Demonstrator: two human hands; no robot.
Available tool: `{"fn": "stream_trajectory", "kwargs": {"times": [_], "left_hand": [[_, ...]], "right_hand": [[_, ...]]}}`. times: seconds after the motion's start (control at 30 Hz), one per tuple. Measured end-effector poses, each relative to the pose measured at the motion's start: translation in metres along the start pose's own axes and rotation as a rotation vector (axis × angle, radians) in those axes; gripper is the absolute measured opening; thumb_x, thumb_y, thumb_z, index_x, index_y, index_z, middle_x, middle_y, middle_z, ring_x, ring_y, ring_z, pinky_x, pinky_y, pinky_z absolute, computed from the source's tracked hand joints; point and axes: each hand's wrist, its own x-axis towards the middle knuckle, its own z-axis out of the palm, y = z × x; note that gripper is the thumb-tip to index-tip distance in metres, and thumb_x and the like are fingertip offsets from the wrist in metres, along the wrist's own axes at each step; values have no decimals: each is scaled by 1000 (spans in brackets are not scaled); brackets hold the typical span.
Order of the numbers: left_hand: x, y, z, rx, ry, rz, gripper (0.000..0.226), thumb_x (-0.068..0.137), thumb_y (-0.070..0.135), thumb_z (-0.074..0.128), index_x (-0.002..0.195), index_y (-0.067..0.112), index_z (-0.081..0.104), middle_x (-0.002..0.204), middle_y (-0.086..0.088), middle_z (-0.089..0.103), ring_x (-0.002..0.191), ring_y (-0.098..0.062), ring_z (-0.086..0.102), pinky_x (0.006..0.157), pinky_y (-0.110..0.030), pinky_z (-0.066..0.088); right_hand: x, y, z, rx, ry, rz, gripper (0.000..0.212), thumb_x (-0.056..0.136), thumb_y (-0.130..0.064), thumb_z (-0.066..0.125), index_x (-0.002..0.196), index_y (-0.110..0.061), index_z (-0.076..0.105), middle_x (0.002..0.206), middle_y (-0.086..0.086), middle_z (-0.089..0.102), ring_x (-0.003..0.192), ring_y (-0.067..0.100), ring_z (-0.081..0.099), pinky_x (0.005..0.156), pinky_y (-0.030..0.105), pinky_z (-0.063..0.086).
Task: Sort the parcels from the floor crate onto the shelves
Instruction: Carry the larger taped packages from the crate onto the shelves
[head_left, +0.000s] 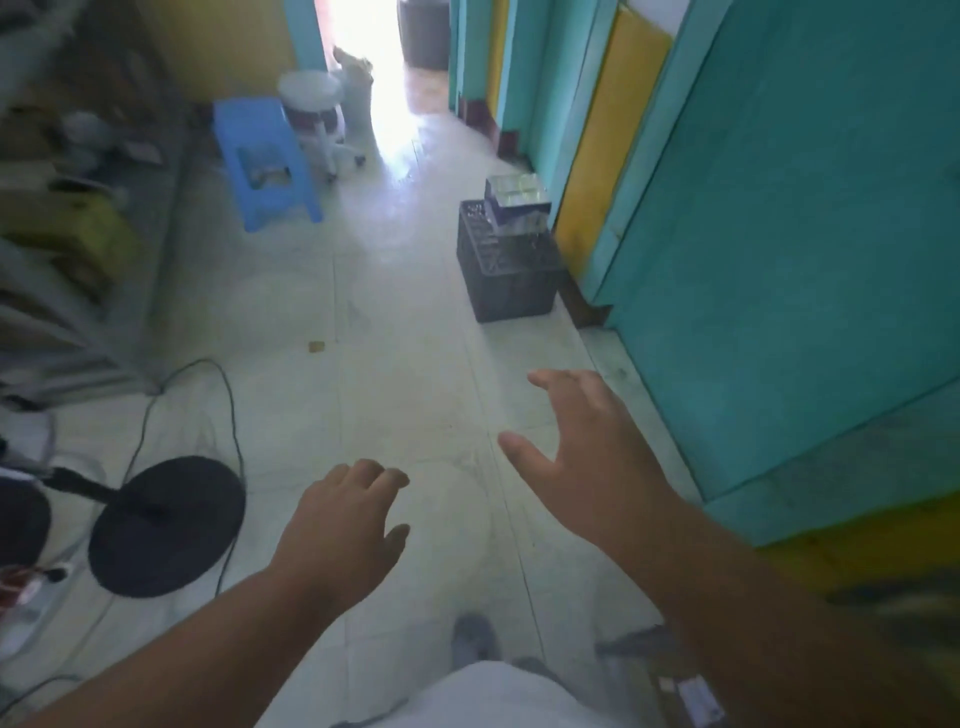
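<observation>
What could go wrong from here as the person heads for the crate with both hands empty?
1. A black cable loops across the floor beside the fan base; a foot could catch it on the way between the shelves and the crate.
2. The boxes stand stacked above the crate's rim, so a hasty grab by the left hand or right hand might topple them.
3. The blue stool narrows the path ahead.
</observation>
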Motion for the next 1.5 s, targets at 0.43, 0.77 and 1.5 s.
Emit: {"fn": "stream_trajectory", "kwargs": {"times": [0.43,0.77,1.5], "left_hand": [[325,-113,-80,-26,38,-47,52,90,48,59,139,30,49,136,3,54,120,-23,51,99,-37,45],[634,-102,-152,-7,20,143,52,93,47,55,141,30,45,140,2,51,126,-24,47,103,-37,42],[1232,-158,-187,43,-243,369,54,96,47,52,146,34,38,149,7,45,130,-20,44,107,-34,39]], "right_hand": [[342,-37,-14,-55,86,-64,60,89,-51,62,141,-28,45,141,-2,45,125,20,48,102,40,46],[570,37,-60,-72,273,136,58,91,-49,61,141,-22,48,136,3,50,122,21,48,92,29,40],[1115,185,-27,-100,238,385,50,90,-41,64,131,-13,57,125,7,60,111,24,56,90,37,49]]}}
